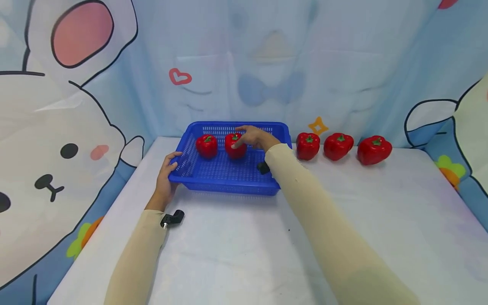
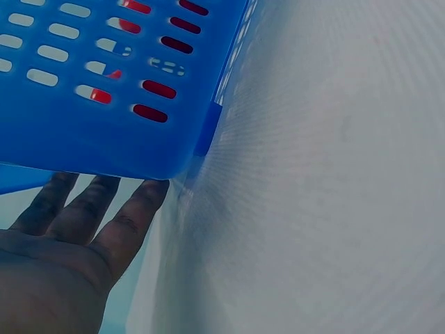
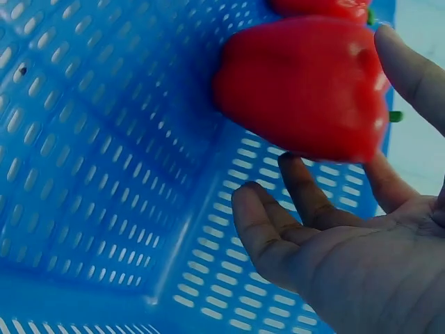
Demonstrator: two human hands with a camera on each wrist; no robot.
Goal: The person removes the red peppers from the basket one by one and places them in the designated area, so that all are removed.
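A blue plastic basket (image 1: 221, 185) with slotted walls stands on the table, two red bell peppers in it. My left hand (image 1: 164, 180) holds its left rim; the left wrist view shows fingers (image 2: 125, 226) reaching to the rim's edge, their tips partly hidden. My right hand (image 1: 256, 137) is inside the basket, at the right-hand bell pepper (image 1: 234, 153). In the right wrist view its fingers are spread loosely beside that pepper (image 3: 302, 87), thumb near the stem end. The other bell pepper (image 1: 206, 146) sits to the left, against the far side.
Three more red bell peppers stand in a row right of the basket: one near its corner (image 1: 307, 146), a middle one (image 1: 338, 146), and one farthest right (image 1: 374, 150). A white cloth covers the table (image 1: 228, 250). Behind hangs a printed blue curtain (image 1: 213, 97).
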